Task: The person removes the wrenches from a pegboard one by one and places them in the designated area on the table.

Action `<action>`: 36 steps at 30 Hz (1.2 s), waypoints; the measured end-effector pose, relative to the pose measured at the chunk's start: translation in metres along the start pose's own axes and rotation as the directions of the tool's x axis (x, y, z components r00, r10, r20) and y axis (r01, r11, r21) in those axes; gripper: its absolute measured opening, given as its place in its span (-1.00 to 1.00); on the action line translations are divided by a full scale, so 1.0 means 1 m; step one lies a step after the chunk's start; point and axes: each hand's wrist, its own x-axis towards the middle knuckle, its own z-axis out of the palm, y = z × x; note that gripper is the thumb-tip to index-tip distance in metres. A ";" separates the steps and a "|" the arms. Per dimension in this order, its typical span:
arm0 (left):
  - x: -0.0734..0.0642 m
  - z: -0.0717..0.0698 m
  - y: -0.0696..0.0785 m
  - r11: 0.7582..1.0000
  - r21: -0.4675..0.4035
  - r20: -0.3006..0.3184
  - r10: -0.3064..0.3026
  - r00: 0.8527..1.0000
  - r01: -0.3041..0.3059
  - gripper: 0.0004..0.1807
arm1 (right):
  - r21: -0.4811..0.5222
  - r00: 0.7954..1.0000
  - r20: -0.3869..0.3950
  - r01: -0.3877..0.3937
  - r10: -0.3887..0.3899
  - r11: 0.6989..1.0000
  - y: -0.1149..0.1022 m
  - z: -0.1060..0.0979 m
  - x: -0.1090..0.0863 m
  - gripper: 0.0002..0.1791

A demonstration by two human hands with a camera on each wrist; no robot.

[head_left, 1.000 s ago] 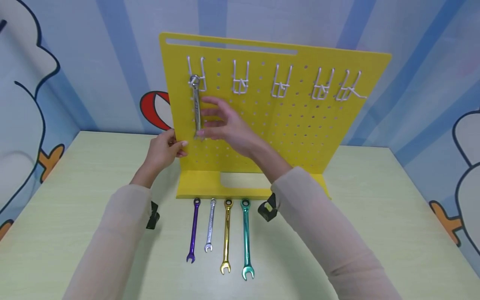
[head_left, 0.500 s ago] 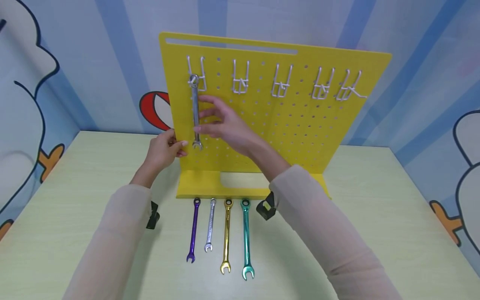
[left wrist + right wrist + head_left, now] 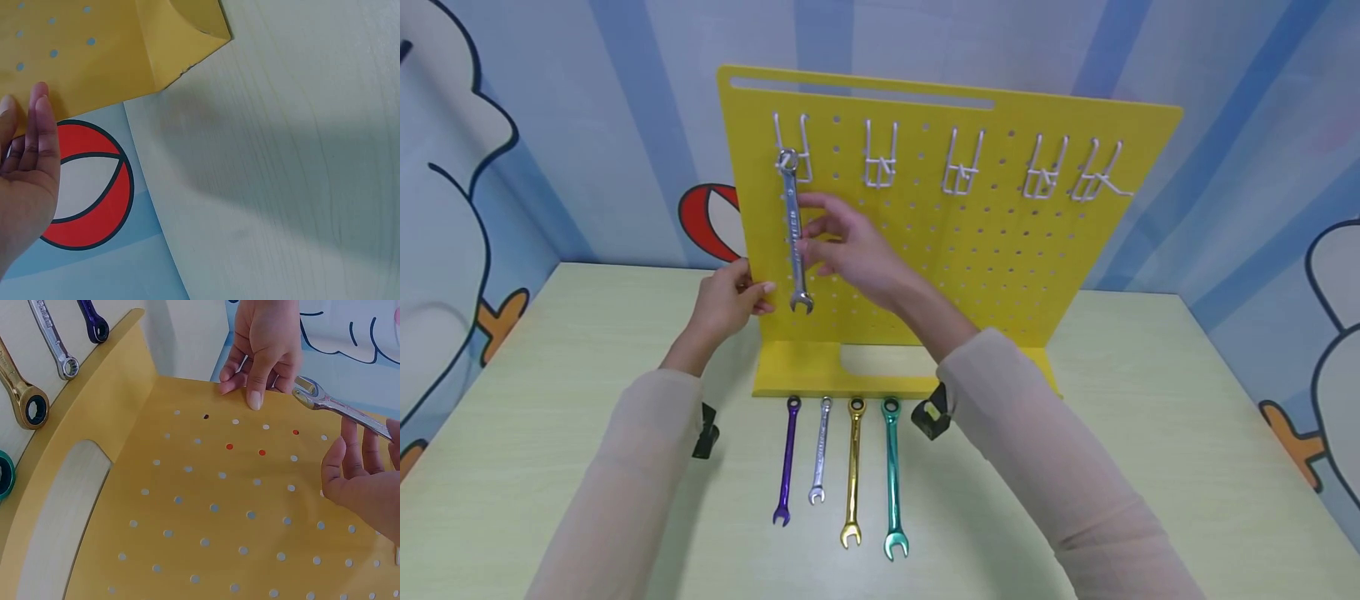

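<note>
A silver combination wrench [image 3: 793, 221] hangs by its ring end from the leftmost white hook [image 3: 805, 146] of a yellow pegboard [image 3: 925, 275], open end down. My right hand [image 3: 850, 250] is beside its shaft, fingers loosely bent and fingertips right at the shaft's edge. In the right wrist view the wrench [image 3: 350, 412] crosses just past those fingertips. With thumb in front and fingers reaching behind, my left hand [image 3: 726, 304] grips the board's left edge. The left wrist view shows that hand [image 3: 28, 181] against the board's edge.
Purple [image 3: 787, 467], small silver [image 3: 822, 450], gold [image 3: 853, 475] and teal [image 3: 892, 475] wrenches lie in a row before the pegboard's base [image 3: 797, 371]. More white hooks [image 3: 958, 171] line the board's upper part. A printed cartoon backdrop [image 3: 647, 125] stands behind the table [image 3: 1150, 417].
The hanging wrench's open end has come lower and towards me, and its shaft has turned slightly. My right thumb has shifted from the shaft's front to its side. The left hand stays put.
</note>
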 end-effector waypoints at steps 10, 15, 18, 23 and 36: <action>-0.001 0.000 0.000 1.000 0.010 -0.003 0.008 1.000 -0.008 -0.65 | -0.035 1.000 -0.031 -0.008 0.007 0.999 -0.002 0.002 0.001 -0.55; 0.000 0.001 -0.001 1.000 0.011 -0.012 0.009 1.000 -0.009 -0.66 | -0.049 1.000 -0.018 0.009 -0.010 0.999 -0.003 0.002 -0.001 -0.57; -0.001 0.000 0.000 1.000 0.008 -0.012 0.016 1.000 -0.016 -0.66 | -0.053 1.000 -0.010 0.016 -0.017 0.998 -0.004 0.003 -0.003 -0.59; -0.001 0.000 0.000 1.000 0.010 -0.010 0.011 1.000 -0.011 -0.65 | -0.062 1.000 0.001 0.024 -0.024 0.998 -0.005 0.004 -0.005 -0.59; -0.003 0.000 0.001 1.000 0.009 -0.008 0.020 1.000 -0.020 -0.63 | -0.071 0.998 0.036 0.044 -0.042 0.997 -0.009 0.004 -0.010 -0.64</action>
